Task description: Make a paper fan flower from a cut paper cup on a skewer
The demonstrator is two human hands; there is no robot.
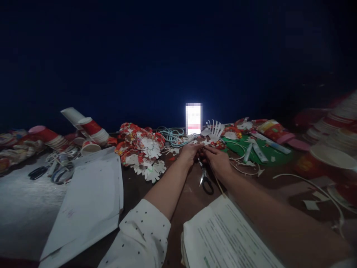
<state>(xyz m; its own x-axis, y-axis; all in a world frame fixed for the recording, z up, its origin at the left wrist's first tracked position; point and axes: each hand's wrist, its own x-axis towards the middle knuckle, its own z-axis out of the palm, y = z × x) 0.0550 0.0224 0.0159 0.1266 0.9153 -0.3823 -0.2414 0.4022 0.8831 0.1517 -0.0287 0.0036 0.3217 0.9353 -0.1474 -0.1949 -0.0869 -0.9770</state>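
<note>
My left hand [190, 153] and my right hand [216, 159] meet at the middle of the brown table, fingertips pinched close together. What they hold between them is small and dark, and I cannot make it out. A thin pale strip [219, 186] runs from under my right hand down to a printed booklet. Black-handled scissors [207, 185] lie just below both hands, blades partly hidden. Beyond the fingers stands a white piece cut into narrow strips [214, 128]. A bright phone screen [193, 119] is upright behind them.
Red-and-white paper cut-outs [145, 147] pile at left, beside white sheets [86, 193] and stacked paper cups [95, 130]. Light blue cord [173, 136] coils at the back. Glue tubes [258, 150] rest on green material [237, 149]. The printed booklet [223, 234] lies nearest me; more cups stand right.
</note>
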